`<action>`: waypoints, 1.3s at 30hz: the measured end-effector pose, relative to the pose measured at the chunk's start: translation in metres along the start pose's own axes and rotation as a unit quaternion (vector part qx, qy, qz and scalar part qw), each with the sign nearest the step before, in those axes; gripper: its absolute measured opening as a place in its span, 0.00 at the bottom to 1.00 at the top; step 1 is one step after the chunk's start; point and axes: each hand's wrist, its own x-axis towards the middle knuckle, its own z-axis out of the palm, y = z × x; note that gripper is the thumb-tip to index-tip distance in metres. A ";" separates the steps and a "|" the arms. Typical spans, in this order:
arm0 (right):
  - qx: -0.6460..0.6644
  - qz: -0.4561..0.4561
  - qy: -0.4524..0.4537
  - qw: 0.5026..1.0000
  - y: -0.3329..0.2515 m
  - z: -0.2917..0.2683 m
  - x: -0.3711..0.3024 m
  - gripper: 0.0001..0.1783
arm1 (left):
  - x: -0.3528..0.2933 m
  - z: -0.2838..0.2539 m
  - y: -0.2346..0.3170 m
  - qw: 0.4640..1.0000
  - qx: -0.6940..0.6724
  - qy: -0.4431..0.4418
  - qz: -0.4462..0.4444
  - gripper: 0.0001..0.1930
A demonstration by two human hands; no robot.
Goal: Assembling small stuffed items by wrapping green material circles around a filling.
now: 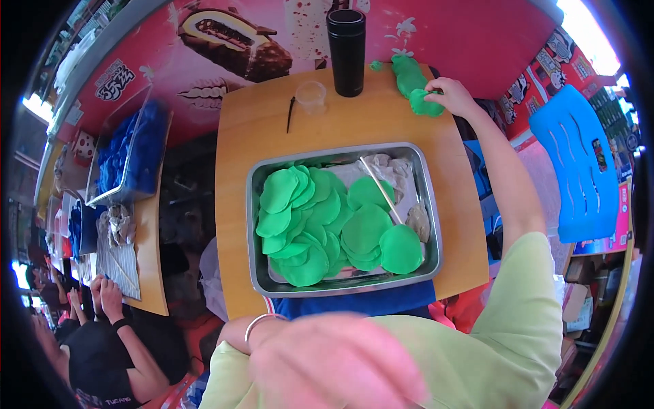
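My right hand [451, 95] reaches to the far right corner of the table, its fingers pinched on a thin green round piece [427, 105]. That piece lies at the near end of an overlapping row of green pieces [407, 73]. My left hand [340, 361], with a bracelet at the wrist, is raised close in the lower middle, smeared by motion, so its fingers cannot be made out. Between my arms stands a metal tray [253, 225] with many overlapping green rounds [296, 228]. A thin pale stick [379, 185] leans in it, its lower end at one green round [402, 249].
Crumpled greyish cloth [395, 170] lies in the tray's far right corner. Behind the tray are a black tumbler [347, 53], a clear cup [311, 97] and a thin black stick [291, 114]. A blue chair back [575, 163] stands right. Another person [116, 354] works at a table left.
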 end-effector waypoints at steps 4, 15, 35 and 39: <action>-0.016 0.006 -0.014 1.000 0.042 0.019 0.040 0.16 | 0.009 0.006 0.009 0.998 -0.025 0.031 -0.045 0.12; -0.076 0.054 0.154 0.984 0.035 0.055 0.014 0.32 | 0.020 0.015 -0.035 0.926 -0.141 0.107 0.334 0.08; -0.013 -0.015 0.123 0.992 0.033 0.060 0.015 0.36 | 0.023 -0.022 0.010 0.983 -0.125 -0.089 -0.104 0.07; -0.073 0.014 0.142 0.987 0.023 0.068 0.011 0.38 | 0.020 -0.024 0.010 0.985 -0.108 -0.073 -0.111 0.08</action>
